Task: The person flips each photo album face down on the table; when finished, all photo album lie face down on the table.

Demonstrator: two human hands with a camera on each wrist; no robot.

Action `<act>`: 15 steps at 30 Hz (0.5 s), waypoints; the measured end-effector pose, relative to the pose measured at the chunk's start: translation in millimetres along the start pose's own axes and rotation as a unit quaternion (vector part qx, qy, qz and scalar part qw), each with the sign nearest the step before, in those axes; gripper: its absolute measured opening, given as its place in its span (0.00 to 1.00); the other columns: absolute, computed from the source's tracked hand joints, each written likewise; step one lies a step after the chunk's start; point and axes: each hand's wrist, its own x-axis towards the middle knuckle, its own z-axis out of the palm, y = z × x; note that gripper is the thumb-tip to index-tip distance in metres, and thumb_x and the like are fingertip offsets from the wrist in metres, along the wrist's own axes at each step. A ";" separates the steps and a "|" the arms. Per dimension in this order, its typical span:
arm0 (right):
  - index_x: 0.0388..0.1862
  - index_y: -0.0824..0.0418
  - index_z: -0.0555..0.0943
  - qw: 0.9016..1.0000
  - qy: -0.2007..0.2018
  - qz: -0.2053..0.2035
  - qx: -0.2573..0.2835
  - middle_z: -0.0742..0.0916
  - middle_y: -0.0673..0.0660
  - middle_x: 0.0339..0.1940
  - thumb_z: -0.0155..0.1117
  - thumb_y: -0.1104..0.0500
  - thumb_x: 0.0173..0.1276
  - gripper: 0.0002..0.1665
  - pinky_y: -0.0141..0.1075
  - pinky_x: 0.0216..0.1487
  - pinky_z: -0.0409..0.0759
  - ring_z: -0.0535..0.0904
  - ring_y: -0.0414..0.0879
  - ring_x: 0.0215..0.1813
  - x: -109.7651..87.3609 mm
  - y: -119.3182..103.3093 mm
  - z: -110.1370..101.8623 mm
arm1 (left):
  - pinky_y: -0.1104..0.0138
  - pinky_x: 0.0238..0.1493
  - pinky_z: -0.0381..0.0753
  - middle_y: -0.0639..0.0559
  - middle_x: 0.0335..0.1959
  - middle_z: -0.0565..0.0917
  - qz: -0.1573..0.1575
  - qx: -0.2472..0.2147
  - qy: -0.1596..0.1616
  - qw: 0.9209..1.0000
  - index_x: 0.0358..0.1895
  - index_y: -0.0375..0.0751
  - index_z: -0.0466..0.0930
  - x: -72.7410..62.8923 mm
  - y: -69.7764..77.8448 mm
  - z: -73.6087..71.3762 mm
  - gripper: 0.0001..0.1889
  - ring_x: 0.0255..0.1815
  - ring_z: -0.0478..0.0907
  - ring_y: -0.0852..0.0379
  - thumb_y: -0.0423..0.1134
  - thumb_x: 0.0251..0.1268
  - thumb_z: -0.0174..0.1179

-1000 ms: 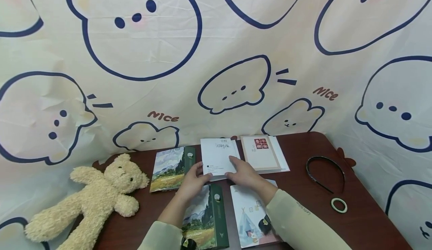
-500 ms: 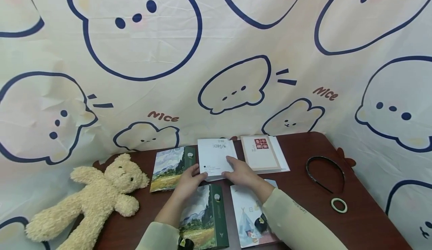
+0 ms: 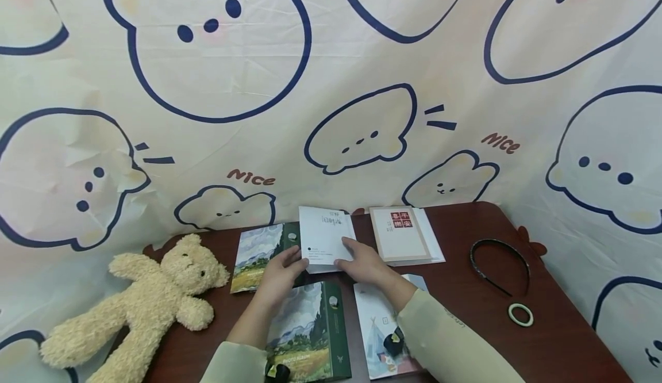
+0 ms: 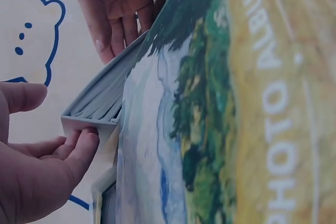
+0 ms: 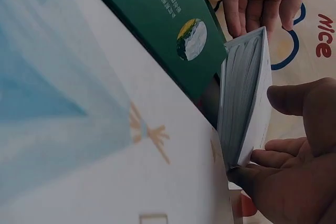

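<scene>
A thick white photo album (image 3: pixel 326 236) with Chinese lettering is between my hands near the back of the table. My left hand (image 3: pixel 281 274) holds its left edge; in the left wrist view the fingertips (image 4: pixel 86 136) curl against the album's edge. My right hand (image 3: pixel 364 263) holds the right side, with fingertips over the cover. The right wrist view shows the stack of pages (image 5: pixel 244 82) edge-on, the album tilted. A green landscape album (image 3: pixel 264 256) lies to its left, partly behind my left hand. To its right is a beige-framed album (image 3: pixel 400 236) with red characters.
Nearer me lie a second landscape photo album (image 3: pixel 302 331) and a white book with a tent picture (image 3: pixel 374 337), partly under my right sleeve. A teddy bear (image 3: pixel 155 302) is at left. A headband (image 3: pixel 499 265) and a pale green ring (image 3: pixel 520 314) lie at right.
Both hands have moved slightly left and away from me with the white photo album, bringing it close to the left landscape album. The other objects have stayed put.
</scene>
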 end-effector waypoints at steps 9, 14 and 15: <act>0.81 0.58 0.66 1.000 0.008 0.003 0.029 0.71 0.62 0.79 0.65 0.47 0.74 0.41 0.58 0.77 0.62 0.63 0.62 0.80 0.6 -7.0 5.9 | 0.39 0.70 0.69 0.38 0.70 0.76 0.017 0.004 0.027 0.999 0.74 0.38 0.72 -5.2 -2.1 -8.0 0.27 0.73 0.70 0.38 0.39 0.76 0.62; 0.81 0.59 0.66 0.998 0.006 0.002 0.055 0.71 0.62 0.79 0.65 0.48 0.74 0.41 0.58 0.78 0.62 0.63 0.61 0.80 0.0 -10.2 8.9 | 0.40 0.68 0.71 0.40 0.69 0.77 0.018 0.007 0.035 0.999 0.72 0.42 0.75 -6.1 0.7 -11.4 0.25 0.71 0.72 0.40 0.40 0.75 0.62; 0.81 0.59 0.66 0.998 0.005 0.003 0.064 0.71 0.61 0.79 0.65 0.48 0.75 0.40 0.58 0.78 0.61 0.63 0.61 0.80 0.1 -10.4 9.7 | 0.40 0.68 0.72 0.41 0.69 0.77 0.021 0.009 0.036 0.999 0.72 0.42 0.75 -6.4 1.3 -12.1 0.25 0.71 0.72 0.40 0.40 0.76 0.62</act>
